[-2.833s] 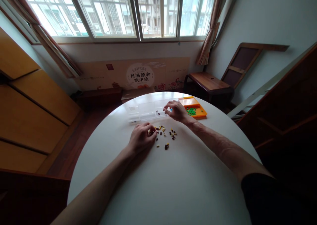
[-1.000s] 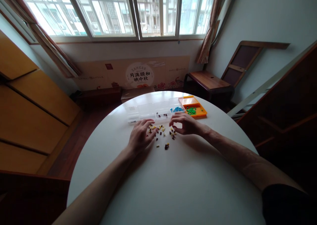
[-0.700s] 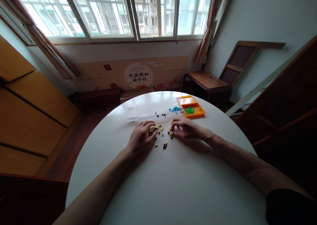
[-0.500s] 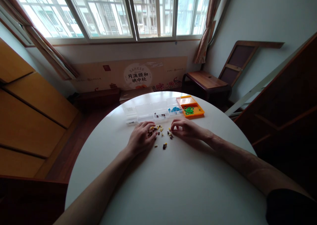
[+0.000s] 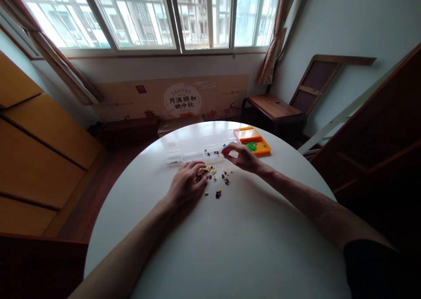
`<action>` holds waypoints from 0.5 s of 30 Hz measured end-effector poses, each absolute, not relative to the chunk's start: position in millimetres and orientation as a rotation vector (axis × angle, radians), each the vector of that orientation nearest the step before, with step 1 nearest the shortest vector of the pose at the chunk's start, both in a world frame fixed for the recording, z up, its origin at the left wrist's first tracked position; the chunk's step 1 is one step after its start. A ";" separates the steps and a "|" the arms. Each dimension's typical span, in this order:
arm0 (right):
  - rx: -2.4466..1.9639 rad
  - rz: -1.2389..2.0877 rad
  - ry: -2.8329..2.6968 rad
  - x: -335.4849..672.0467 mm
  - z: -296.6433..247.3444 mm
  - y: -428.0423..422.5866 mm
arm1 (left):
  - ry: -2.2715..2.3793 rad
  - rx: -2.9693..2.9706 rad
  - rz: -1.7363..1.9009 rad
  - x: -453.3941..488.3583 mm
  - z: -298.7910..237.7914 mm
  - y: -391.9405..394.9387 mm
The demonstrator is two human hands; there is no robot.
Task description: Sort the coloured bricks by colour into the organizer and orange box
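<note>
My left hand (image 5: 187,180) rests on the white round table (image 5: 210,242), fingers spread and curved around a pile of small dark brown and yellow bricks (image 5: 205,172). My right hand (image 5: 242,158) hovers by the near edge of the clear boxes, thumb and fingertips pinched together. Whatever lies between those fingertips is too small to make out. It covers most of the blue bricks (image 5: 224,145) in the clear box behind it. A few dark bricks (image 5: 208,153) lie in the clear compartment (image 5: 212,144) to its left. Loose dark and yellow bricks (image 5: 225,177) lie between the hands.
An orange box (image 5: 265,148) with its lid raised holds green bricks (image 5: 251,146) at the right end of the row. More clear boxes (image 5: 190,149) stretch left. A small cluster of dark bricks (image 5: 218,194) lies nearer me. A wooden chair (image 5: 276,106) stands beyond the table.
My right hand has lifted off the loose bricks and moved away from me to the clear boxes, now covering most of the blue bricks. My left hand has stayed by the pile.
</note>
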State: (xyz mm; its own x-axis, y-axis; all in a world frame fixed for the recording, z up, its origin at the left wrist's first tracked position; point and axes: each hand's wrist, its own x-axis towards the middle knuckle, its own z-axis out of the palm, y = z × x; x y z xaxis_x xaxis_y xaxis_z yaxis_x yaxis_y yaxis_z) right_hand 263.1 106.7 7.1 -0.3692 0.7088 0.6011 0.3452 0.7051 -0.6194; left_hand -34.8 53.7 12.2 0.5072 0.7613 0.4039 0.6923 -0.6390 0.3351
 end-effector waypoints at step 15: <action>-0.843 0.301 -2.017 253.5 4.5 111.8 | 1.262 2.620 0.801 -34.9 13.1 52.5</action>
State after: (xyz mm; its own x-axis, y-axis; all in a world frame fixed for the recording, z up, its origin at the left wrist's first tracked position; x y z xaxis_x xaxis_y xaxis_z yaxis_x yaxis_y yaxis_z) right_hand 253.5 111.8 4.5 -0.3612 0.6663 0.6524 0.4465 0.7378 -0.5063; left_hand -34.9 52.5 13.1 0.5107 0.7570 0.4077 0.6910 -0.6435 0.3293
